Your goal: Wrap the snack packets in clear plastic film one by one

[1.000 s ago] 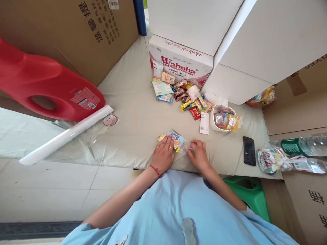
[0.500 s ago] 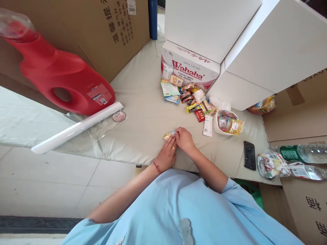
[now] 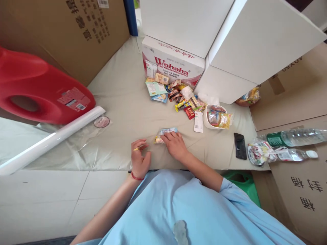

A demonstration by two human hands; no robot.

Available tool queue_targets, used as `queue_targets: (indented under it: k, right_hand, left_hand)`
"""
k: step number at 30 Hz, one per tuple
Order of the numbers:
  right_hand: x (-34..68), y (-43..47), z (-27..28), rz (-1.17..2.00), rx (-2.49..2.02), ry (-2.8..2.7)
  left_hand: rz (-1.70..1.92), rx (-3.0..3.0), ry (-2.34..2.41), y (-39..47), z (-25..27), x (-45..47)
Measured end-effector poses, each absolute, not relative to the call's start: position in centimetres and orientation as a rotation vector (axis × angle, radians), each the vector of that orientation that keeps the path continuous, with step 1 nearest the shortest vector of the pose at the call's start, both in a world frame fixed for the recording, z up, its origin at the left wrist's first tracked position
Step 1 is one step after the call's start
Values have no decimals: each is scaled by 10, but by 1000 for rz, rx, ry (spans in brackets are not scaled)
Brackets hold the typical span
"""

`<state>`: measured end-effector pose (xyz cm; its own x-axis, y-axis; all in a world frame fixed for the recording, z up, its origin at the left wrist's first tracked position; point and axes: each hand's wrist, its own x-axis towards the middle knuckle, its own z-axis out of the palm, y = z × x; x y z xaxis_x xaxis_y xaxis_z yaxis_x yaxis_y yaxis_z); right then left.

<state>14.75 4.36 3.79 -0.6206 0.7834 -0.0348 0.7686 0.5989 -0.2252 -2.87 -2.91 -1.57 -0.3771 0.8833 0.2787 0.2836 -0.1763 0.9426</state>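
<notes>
My right hand (image 3: 175, 145) lies on two small wrapped snacks just in front of me, its curled fingers pressed on their near side. One is a light blue snack packet (image 3: 168, 130); the other, a yellow snack packet (image 3: 158, 139), shows to the left of my fingertips. Apart from them, to the left, my left hand (image 3: 141, 157) is raised near the table edge, with loosely bent fingers and nothing in it. Farther back lies a pile of assorted snack packets (image 3: 176, 93), beside a white bowl (image 3: 205, 119) holding more packets.
A Wahaha carton (image 3: 173, 63) stands behind the pile, beside white boxes (image 3: 184, 23). At left are a red detergent jug (image 3: 48, 88), a white roll (image 3: 58, 137) and a round pink label (image 3: 101, 121). A phone (image 3: 240, 146) and plastic bottles (image 3: 296, 137) lie at right.
My left hand has come away from the packets and moved left, its fingers parting. My right hand now lies flatter over them, and the light blue packet shows more. The view has shifted.
</notes>
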Motion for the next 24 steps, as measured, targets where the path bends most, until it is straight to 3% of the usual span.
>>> queue_targets:
  k: [5,11,17,24]
  right_hand:
    - [209,79,53,443,-1404,-2318]
    - [341,151,79,213,-1752,-1709]
    - [367,180,74,310,-2115,-1788]
    - [368,186,73,95,-2095,-1933]
  left_hand:
    - [1364,1576,1912,-43,-13,-56]
    - [1181,1825,2076,-43,-24,-50]
    - [1040,2213,1970,-36,-31,-47]
    - [1021,2301,2009,-37,-26,-47]
